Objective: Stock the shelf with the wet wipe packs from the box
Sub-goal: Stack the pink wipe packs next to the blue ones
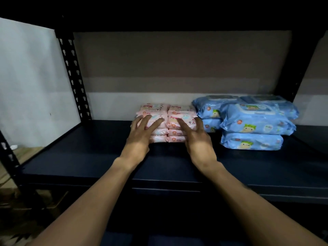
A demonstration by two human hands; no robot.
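Note:
Two side-by-side stacks of small pink wet wipe packs (174,114) stand on the dark shelf board (79,157), near its middle. My left hand (142,132) lies with spread, straight fingers against the front of the left pink stack. My right hand (197,137) reaches with straight fingers to the front of the right pink stack. Neither hand grips a pack. Larger blue wet wipe packs (255,123) are piled in stacks to the right of the pink ones. The box is out of view.
A black perforated shelf post (72,75) rises at the left, another post (300,71) at the right. A pale wall (30,82) lies behind and left of the shelf. The upper shelf is dark overhead. Bare shelf board stretches left of the pink stacks.

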